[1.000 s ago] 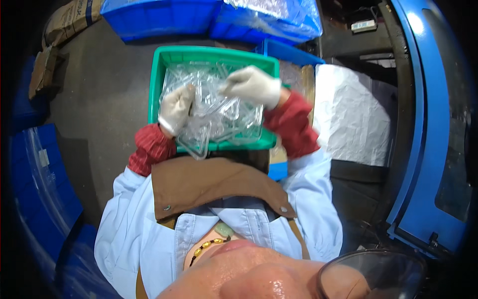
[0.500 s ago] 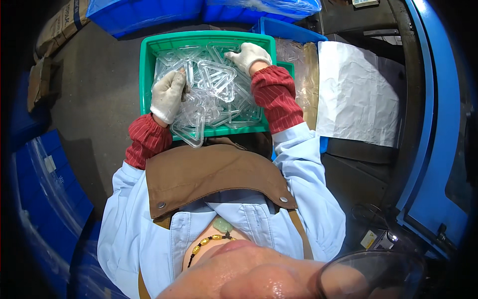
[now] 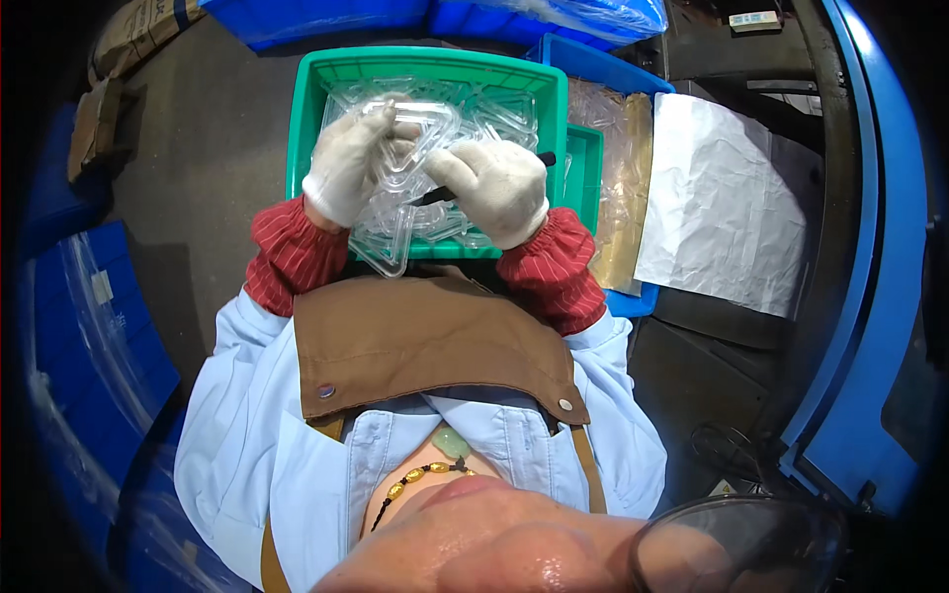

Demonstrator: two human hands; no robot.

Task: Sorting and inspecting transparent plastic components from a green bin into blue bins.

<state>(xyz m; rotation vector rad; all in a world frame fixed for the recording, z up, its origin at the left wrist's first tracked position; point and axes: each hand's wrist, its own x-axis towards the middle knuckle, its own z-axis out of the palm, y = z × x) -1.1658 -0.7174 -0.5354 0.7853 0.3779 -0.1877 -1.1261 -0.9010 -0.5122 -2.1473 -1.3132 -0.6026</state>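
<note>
My left hand [image 3: 351, 163], in a white work glove, is closed on a clear plastic triangular frame [image 3: 435, 117] above the green bin [image 3: 298, 148]. My gloved right hand [image 3: 494, 188] grips a slim black tool [image 3: 435, 196] resembling a pen or knife. Its narrow end points left, just below the frame, and its other end sticks out past the knuckles. Whether the tip touches the frame I cannot tell. More clear triangular frames [image 3: 390, 242] fill the bin in a loose heap, one leaning over the near rim. My hands hide part of that heap.
A smaller green bin [image 3: 585, 173] adjoins on the right, beside a blue crate [image 3: 613, 69]. White crumpled sheeting [image 3: 722, 198] lies further right, next to a blue machine frame [image 3: 840, 346]. Blue bins [image 3: 326, 15] stand behind; cardboard [image 3: 99, 128] and blue boxes [image 3: 89, 336] are at left.
My right hand has come from the bin's far right toward the middle, and the black tool now shows in it. A triangular frame now shows raised in my left hand.
</note>
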